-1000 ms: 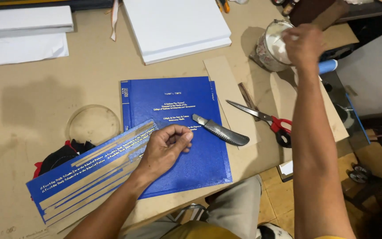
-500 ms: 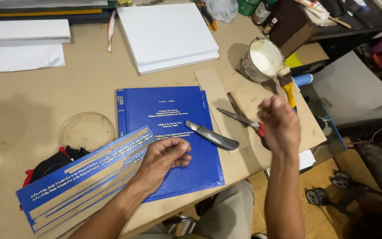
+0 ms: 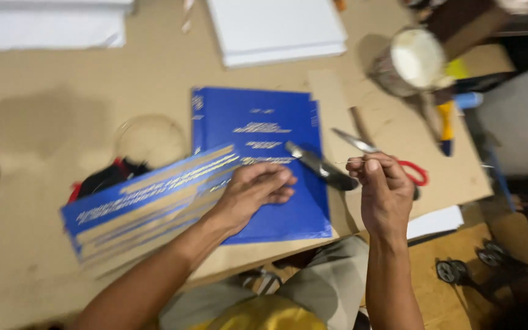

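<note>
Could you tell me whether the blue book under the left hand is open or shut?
Shut: the blue book lies flat, front cover up, with the left hand resting on it.

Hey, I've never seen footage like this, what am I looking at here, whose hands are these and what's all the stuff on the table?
There is no machine here. A camera worn on a person's head looks down at their own two bare hands over a brown work table. The left hand rests flat on a blue book cover, next to a stack of blue strips. The right hand is raised and pinches something thin like a needle or wire; the blurred picture does not show which. Nearby lie a utility knife, red-handled scissors, a tub of white paste and white paper blocks.
</note>
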